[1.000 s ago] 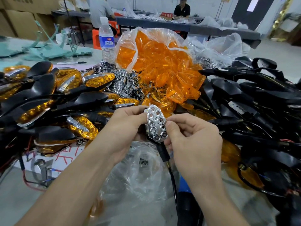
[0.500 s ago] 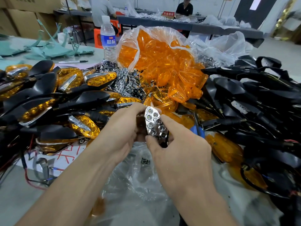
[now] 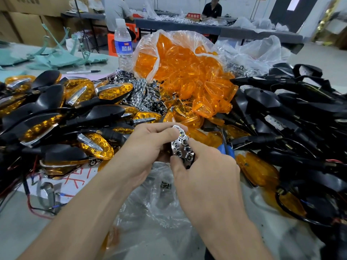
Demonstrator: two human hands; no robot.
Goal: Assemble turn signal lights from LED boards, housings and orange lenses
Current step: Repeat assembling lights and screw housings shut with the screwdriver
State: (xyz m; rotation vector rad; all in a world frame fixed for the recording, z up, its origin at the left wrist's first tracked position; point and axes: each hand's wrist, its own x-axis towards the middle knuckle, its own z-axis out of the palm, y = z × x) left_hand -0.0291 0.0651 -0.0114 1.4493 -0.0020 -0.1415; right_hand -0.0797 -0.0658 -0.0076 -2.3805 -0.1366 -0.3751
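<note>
Chrome glints off the honeycomb face of an LED board (image 3: 181, 147), held in mid-air in front of the worker, above a crumpled clear bag (image 3: 159, 203) at the near edge of the table (image 3: 18, 222). Both hands grasp it. The left hand (image 3: 150, 147) curls round it from the side, with the thumb laid along the upper rim. The right hand (image 3: 202, 171) pinches the lower end between thumb and forefinger.

The board faces the camera, apparently so the worker can check its fit while pressing. A dark edge shows beneath the lower end. This is probably a housing the board is being seated into, though the fingers hide most of it. No lens covers the board yet.

Supplies lie within reach on three sides, and the layout looks deliberate:

- **Ahead:** an open bag of orange lenses (image 3: 184, 72) spills towards the hands, likely for the next step.
- **Right:** black housings (image 3: 281, 102) lie heaped with their wires tangled.
- **Left:** finished lights (image 3: 112, 91), already capped in orange, are stacked well apart from the raw parts.
- **Between:** loose chrome pieces (image 3: 139, 91) lie just beside the lens bag.

A water bottle (image 3: 123, 47) stands behind the heaps.
</note>
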